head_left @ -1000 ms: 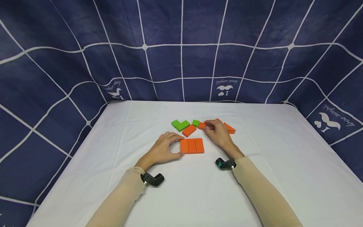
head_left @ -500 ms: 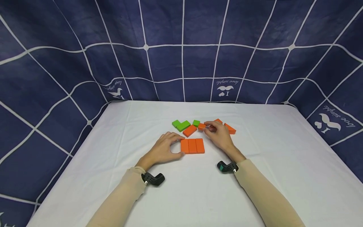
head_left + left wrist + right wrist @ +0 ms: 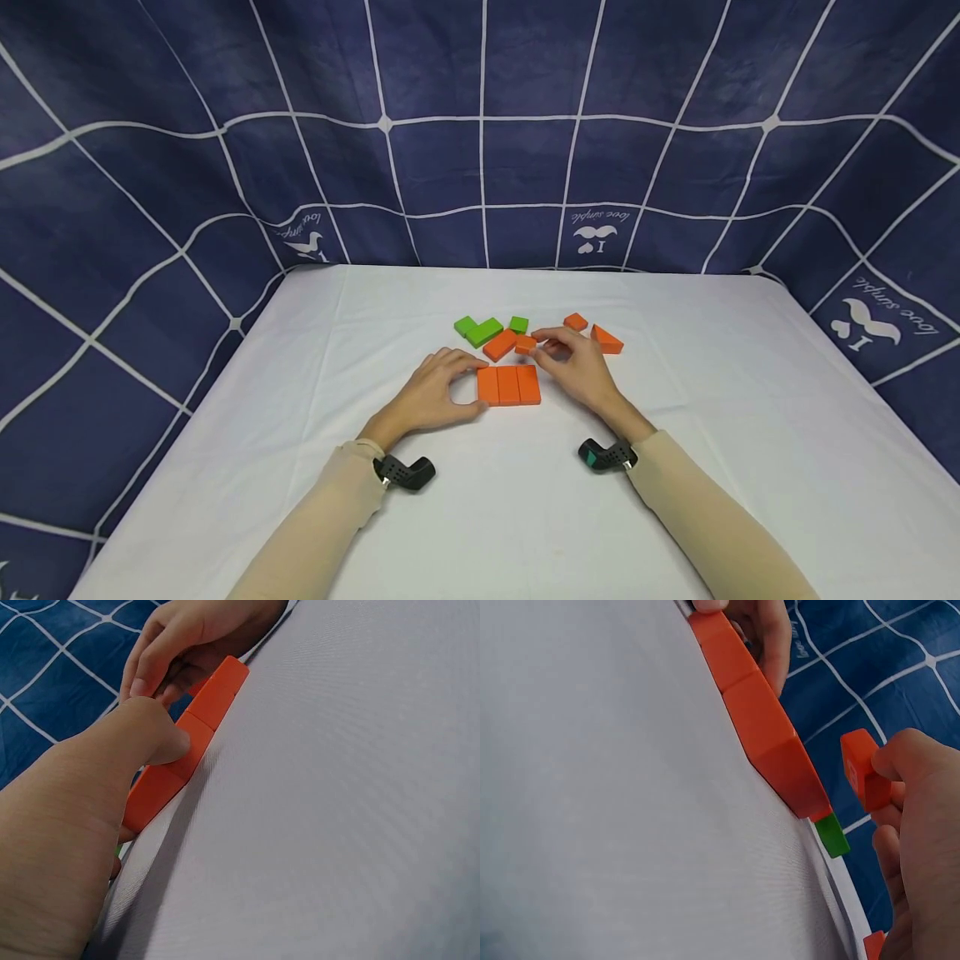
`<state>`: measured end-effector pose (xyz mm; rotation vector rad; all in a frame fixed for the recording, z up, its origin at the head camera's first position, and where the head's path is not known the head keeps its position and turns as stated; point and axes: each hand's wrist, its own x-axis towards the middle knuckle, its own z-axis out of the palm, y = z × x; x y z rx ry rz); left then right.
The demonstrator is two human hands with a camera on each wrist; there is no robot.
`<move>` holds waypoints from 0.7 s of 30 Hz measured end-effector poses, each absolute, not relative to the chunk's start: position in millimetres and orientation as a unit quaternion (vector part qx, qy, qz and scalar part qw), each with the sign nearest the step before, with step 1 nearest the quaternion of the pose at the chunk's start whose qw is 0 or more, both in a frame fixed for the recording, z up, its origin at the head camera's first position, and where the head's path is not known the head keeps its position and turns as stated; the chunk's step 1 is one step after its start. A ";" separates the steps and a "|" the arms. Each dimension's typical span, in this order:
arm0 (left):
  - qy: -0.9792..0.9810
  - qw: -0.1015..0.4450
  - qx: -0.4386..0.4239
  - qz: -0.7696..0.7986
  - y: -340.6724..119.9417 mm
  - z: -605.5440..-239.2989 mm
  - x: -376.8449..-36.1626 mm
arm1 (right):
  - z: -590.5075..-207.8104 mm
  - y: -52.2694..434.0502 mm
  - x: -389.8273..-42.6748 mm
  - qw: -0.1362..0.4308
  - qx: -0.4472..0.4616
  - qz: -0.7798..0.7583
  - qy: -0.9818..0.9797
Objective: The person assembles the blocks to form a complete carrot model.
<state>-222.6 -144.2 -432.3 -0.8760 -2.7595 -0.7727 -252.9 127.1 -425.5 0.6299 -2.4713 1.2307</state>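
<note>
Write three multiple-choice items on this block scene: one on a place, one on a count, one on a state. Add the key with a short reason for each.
1. Where does the left hand rest?
A. on the green blocks
B. against the left end of the row of orange blocks
C. off the table

2. How many long orange blocks lie side by side in the row?
A. three
B. five
C. one

3. What state is the small orange block in?
A. lying under the row
B. stacked on a green block
C. pinched in the right hand, lifted off the cloth

Key: 1 B, the head view shows thumb and fingers at the row's left end. 2 A, two seams divide the row into three. 3 C, the right wrist view shows it between thumb and fingers, clear of the white cloth.
</note>
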 end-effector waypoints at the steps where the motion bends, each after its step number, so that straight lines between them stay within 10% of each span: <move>1: -0.918 0.073 -0.292 -0.257 -144.3 -432.2 -222.6 | -425.5 127.0 -251.8 0.155 0.224 0.431 -0.860; 21: -0.923 0.065 -0.286 -0.249 -144.2 -432.1 -223.1 | -425.6 126.1 -222.4 0.110 0.294 0.446 -0.838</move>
